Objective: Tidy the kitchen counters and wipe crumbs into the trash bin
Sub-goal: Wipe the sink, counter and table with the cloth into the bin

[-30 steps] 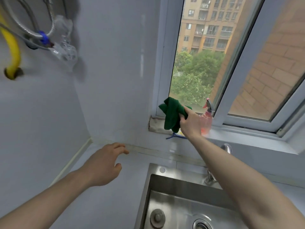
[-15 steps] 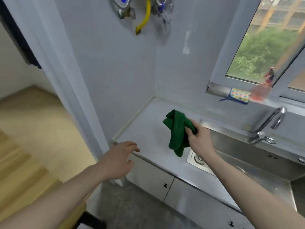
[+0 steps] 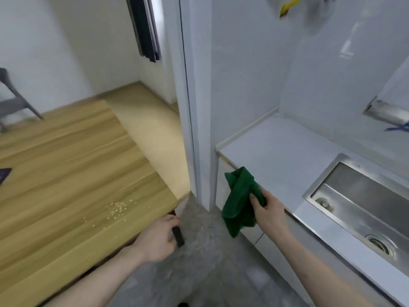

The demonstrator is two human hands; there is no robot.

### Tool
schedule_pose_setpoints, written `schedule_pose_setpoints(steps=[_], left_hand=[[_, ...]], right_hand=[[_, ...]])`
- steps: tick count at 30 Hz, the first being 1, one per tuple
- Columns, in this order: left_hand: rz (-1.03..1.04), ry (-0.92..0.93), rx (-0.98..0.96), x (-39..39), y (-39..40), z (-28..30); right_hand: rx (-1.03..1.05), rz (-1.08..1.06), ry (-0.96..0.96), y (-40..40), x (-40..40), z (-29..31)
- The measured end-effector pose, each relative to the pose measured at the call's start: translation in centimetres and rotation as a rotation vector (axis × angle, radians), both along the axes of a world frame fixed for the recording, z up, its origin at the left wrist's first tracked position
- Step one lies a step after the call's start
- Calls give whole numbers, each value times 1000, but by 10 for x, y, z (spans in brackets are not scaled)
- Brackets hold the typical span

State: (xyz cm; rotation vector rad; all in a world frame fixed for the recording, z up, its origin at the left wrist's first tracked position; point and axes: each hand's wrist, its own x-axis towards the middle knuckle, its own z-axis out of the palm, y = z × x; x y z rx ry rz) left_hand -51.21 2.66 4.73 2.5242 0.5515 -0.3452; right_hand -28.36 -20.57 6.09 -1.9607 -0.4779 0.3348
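Cloth (image 3: pixel 240 200): green, bunched; held in front of the white counter's near edge, above the grey floor. Upper folds stand above the grip, the longer part hangs below it.
Cloth to grip: the right hand (image 3: pixel 269 212) takes the cloth at its right side, about mid-height; most of the fabric lies left of the fingers.
Right hand grip: fingers (image 3: pixel 256 201) curled round the cloth, clamped on the fabric; holds nothing else.
Crumbs (image 3: pixel 117 209): pale specks scattered on the wooden table (image 3: pixel 66 173), near its right edge, left of both hands.
Left hand (image 3: pixel 157 238): at the table's near right corner, fingers bent over the edge. A dark, narrow part (image 3: pixel 178 235) shows just beside the fingers; cannot tell whether the hand grips it or only the table edge.
Counter (image 3: pixel 287 156): white, right of the cloth; steel sink (image 3: pixel 365 204) set into it, cut off at the right frame edge.
Hard to make out: yellow item (image 3: pixel 287 7) on the wall, cut off at the top; blurred metal piece (image 3: pixel 387 111) and a blue shape (image 3: pixel 398 128) at the right edge; grey chair (image 3: pixel 15 100), partly out of frame at left.
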Motion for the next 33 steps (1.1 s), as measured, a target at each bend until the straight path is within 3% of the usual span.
schedule_pose_setpoints(steps=[7,13,19,24,33], left_hand=[[142,44,15,-79,44,-15],[-49,141,-7,-81,46,-66],[-319,246,-80,-47,-51,-136],[-490,355,-161,-24,-192,-226],[-389,602,-362,-32,-487,-445]], right_hand=[[-105,184,73,71,-76,-21],[-54,-16,83,60,-111,-65],[-169,-404,180,-91,-181,-138],[-293,-676,257,-252,-236,-195],[-452,-941,357,-501,-288,-352]])
